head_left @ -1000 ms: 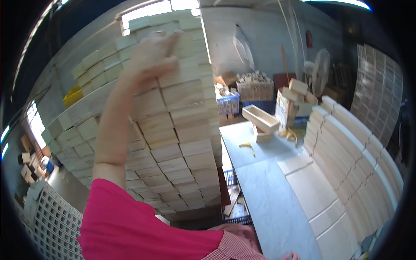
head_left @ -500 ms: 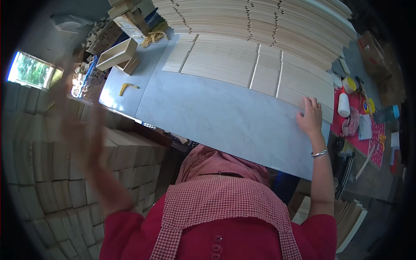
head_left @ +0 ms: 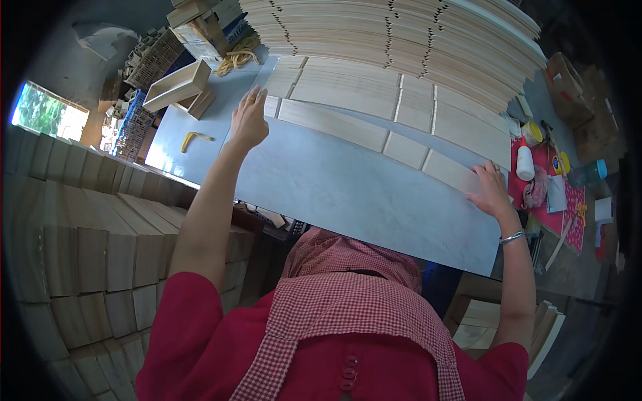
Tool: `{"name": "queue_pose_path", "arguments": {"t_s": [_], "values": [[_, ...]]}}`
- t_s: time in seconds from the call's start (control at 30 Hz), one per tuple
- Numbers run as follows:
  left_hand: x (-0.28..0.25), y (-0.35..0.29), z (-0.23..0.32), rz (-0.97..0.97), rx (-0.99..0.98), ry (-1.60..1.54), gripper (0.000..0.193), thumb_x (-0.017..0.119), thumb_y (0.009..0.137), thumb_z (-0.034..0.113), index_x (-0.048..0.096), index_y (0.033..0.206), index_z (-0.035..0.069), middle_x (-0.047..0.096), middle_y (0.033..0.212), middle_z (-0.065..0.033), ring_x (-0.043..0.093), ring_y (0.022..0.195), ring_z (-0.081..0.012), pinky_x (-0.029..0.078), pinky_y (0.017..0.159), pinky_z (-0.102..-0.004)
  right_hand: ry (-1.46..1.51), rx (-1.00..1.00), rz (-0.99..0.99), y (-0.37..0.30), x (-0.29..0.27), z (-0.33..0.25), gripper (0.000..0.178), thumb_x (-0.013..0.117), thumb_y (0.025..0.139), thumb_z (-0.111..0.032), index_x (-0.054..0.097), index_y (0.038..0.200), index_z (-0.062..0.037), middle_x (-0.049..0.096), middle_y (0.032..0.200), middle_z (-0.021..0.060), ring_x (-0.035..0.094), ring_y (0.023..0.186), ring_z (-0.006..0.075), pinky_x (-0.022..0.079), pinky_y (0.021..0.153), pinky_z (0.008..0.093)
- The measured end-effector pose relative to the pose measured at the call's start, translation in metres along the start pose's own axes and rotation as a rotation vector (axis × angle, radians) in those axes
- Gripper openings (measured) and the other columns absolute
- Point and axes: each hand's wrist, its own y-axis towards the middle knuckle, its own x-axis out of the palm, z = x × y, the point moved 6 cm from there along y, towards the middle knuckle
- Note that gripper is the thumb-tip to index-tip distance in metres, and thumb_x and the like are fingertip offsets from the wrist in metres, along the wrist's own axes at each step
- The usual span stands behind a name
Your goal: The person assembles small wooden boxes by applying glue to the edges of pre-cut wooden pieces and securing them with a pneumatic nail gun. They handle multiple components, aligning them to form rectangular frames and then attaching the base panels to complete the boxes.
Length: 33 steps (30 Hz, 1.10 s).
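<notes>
A long, thin wooden strip with cross grooves lies on the grey table, slightly askew. My left hand grips its left end, fingers pointing away from me. At the other end, my right hand holds the strip with the fingers over its far edge and the thumb at the near side. Behind it lie more grooved boards, side by side, with a wedge of bare tabletop between them and the strip. A tall stack of similar grooved boards rises at the back.
The grey tabletop spreads before me. At left are a yellow angled tool, an open wooden box and stacked wood blocks. At right, a white bottle and a yellow-lidded jar stand on red cloth.
My left hand has come in from the far left and taken the strip's left end. The strip has come away from the boards behind it, toward me. My right hand keeps its end.
</notes>
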Motion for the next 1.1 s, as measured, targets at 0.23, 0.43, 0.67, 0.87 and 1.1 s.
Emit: {"name": "queue_pose_path", "arguments": {"t_s": [0.23,0.43,0.67,0.87,1.1], "values": [[0.012,0.014,-0.009,-0.426,0.089,0.151,0.036,0.06,0.086,0.005,0.07,0.119,0.015,0.069,0.121,-0.0105,0.059,0.121,-0.0352,0.042,0.105,-0.0558,-0.096,0.026,0.113,-0.013,-0.053,0.002,0.02,0.073,0.086,-0.016,0.062,0.1,-0.0059,0.067,0.092,0.018,0.067,0.088,0.0385,0.054,0.078,0.0484],[0.014,-0.01,0.067,-0.434,0.289,-0.007,0.015,0.062,0.086,0.012,0.07,0.099,0.008,0.073,0.1,-0.0166,0.065,0.105,-0.0376,0.053,0.09,-0.0523,-0.049,0.332,0.156,-0.024,-0.038,0.0,0.031,0.069,0.09,-0.019,0.057,0.115,-0.0066,0.071,0.092,0.0215,0.07,0.088,0.0445,0.055,0.076,0.0542],[0.003,-0.04,0.12,-0.56,0.333,-0.198,0.045,0.059,0.084,0.014,0.061,0.129,0.008,0.072,0.099,-0.0239,0.068,0.099,-0.0437,0.052,0.089,-0.0541,0.316,0.109,0.113,-0.012,-0.002,-0.061,0.03,0.062,0.087,-0.01,0.066,0.116,-0.0031,0.071,0.085,0.024,0.07,0.08,0.0437,0.056,0.074,0.0483],[0.023,-0.046,0.116,-0.617,0.011,-0.501,0.042,0.062,0.088,0.013,0.062,0.129,0.004,0.073,0.09,-0.0194,0.072,0.072,-0.0284,0.059,0.067,-0.04,0.704,-0.086,0.118,-0.014,0.004,-0.163,0.017,0.064,0.089,-0.009,0.071,0.101,0.0011,0.069,0.074,0.0127,0.072,0.065,0.0176,0.055,0.063,0.0318],[0.033,-0.082,0.111,-0.535,-0.244,-0.965,0.047,0.071,0.097,0.041,0.065,0.12,0.0,0.07,0.085,-0.0109,0.066,0.066,-0.0155,0.055,0.059,-0.0306,0.138,-0.309,0.422,-0.017,-0.013,-0.219,0.031,0.089,0.072,-0.025,0.073,0.092,-0.0077,0.064,0.09,0.0052,0.063,0.083,0.0254,0.047,0.074,0.0384]]}}
